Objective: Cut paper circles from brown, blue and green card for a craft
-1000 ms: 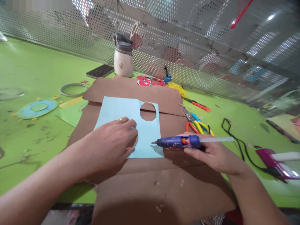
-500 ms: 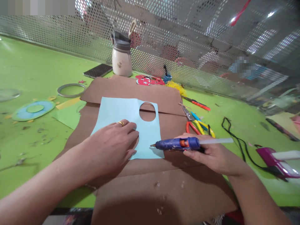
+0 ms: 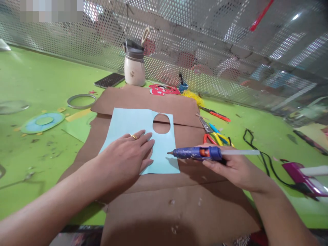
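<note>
A light blue sheet of paper (image 3: 164, 150) with an oval hole near its top right corner lies on brown cardboard (image 3: 159, 212). My left hand (image 3: 128, 153), with a gold ring, rests on the sheet, fingers stretched out and slightly apart. In my right hand (image 3: 235, 167) is a blue glue gun (image 3: 192, 153), held level, with a pale glue stick (image 3: 241, 152) poking out of its back end. The nozzle points left, over the right part of the blue paper; whether it touches the paper I cannot tell.
Scissors (image 3: 211, 138) with coloured handles lie just beyond my right hand. A white bottle (image 3: 134, 70) and a phone (image 3: 109, 80) stand near the perforated metal screen (image 3: 164, 41). A blue paper ring (image 3: 43, 123) is at left, a purple device (image 3: 299, 177) with a black cord at right.
The glue gun's nozzle has moved slightly right and up over the paper. My left hand stays on the sheet, its fingers shifted slightly. The whole view has shifted a little.
</note>
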The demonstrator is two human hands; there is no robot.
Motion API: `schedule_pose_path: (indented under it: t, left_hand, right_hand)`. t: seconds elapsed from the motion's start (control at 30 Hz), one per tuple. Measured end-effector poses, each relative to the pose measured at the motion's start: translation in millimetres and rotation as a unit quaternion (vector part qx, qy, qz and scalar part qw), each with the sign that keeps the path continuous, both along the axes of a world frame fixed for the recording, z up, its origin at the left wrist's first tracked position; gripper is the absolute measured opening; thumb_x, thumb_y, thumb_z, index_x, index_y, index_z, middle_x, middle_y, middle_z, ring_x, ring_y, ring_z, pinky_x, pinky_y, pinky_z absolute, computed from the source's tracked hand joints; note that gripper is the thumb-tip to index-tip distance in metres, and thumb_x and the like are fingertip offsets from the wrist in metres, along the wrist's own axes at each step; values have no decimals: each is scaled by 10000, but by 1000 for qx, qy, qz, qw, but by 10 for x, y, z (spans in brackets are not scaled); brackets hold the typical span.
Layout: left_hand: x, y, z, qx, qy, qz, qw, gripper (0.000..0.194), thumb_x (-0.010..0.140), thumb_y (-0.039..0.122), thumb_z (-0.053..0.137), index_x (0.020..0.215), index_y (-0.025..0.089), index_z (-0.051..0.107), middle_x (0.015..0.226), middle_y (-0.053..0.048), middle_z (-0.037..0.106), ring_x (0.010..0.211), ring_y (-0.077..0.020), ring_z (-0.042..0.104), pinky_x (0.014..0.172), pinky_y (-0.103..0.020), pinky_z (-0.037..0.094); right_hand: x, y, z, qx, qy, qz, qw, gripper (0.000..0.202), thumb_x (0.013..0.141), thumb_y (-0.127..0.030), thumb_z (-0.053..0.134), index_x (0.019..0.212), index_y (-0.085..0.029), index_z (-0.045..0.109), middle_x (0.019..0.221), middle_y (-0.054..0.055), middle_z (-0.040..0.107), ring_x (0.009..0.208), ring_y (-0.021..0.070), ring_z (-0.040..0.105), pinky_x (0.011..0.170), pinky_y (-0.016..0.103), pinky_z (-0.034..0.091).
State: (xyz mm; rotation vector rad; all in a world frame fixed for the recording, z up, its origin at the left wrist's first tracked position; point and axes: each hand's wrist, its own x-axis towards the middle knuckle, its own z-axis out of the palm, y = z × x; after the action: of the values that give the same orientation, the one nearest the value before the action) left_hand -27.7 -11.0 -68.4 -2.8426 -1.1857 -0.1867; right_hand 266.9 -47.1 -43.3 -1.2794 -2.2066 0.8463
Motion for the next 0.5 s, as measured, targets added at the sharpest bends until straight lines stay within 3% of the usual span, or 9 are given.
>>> schedule_pose_path:
  t: [0.23,0.4,0.5]
  left_hand:
    - [54,3,-150,26,21,27,999,453,966,333,335,1360,128,427,1470,-172,383,1383,-327,267,1048,-533,282]
    - [52,43,-206,26,21,45,998,475,973,345,303,1391,136,389,1492,-157,352,1389,-322,254,1061,-540,267]
    - [51,57,-157,12,14,47,999,497,965,370,323,1400,135,370,1492,-153,353,1390,-315,255,1065,-525,278]
  right_hand:
    - [20,0,9,-26,21,-10,999,242,913,-304,534,1133,-296,636,1030,-1,706,919,188,661,793,271,545]
    - [59,-18,13,-21,7,-31,999,226,903,-335,548,1100,-308,654,1027,-12,712,918,193,660,773,278,547]
    - [42,-10,14,-26,-6,-31,999,223,906,-352,543,1078,-292,672,1019,2,717,902,203,663,764,292,547]
